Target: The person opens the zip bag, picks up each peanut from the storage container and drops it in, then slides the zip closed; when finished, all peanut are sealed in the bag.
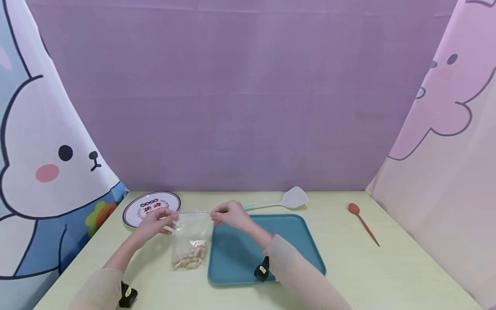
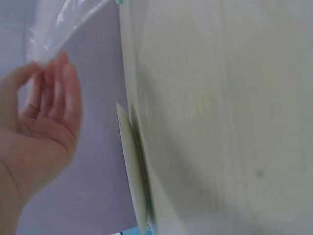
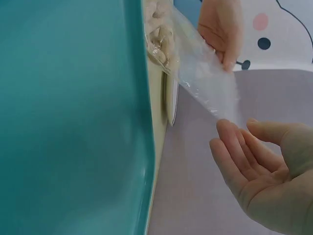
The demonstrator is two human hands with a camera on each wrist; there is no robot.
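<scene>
A clear zip bag (image 1: 191,234) hangs upright between my hands, with pale, lumpy pieces (image 1: 191,257) gathered at its bottom. My left hand (image 1: 156,224) pinches the bag's top left corner between thumb and fingertips. At the top right corner, my right hand (image 1: 231,214) pinches the bag the same way. Up close in the right wrist view, the thumb and fingertips of my right hand (image 3: 266,169) meet on the plastic, and the pale pieces (image 3: 159,34) show through the film. What exactly the pieces are, I cannot tell.
Right of the bag lies a teal tray (image 1: 271,249). A white plate (image 1: 135,211) with a dark rim sits behind my left hand. Behind the tray rests a spatula (image 1: 294,198) with a white blade, and at the right lies a red-headed spoon (image 1: 354,209).
</scene>
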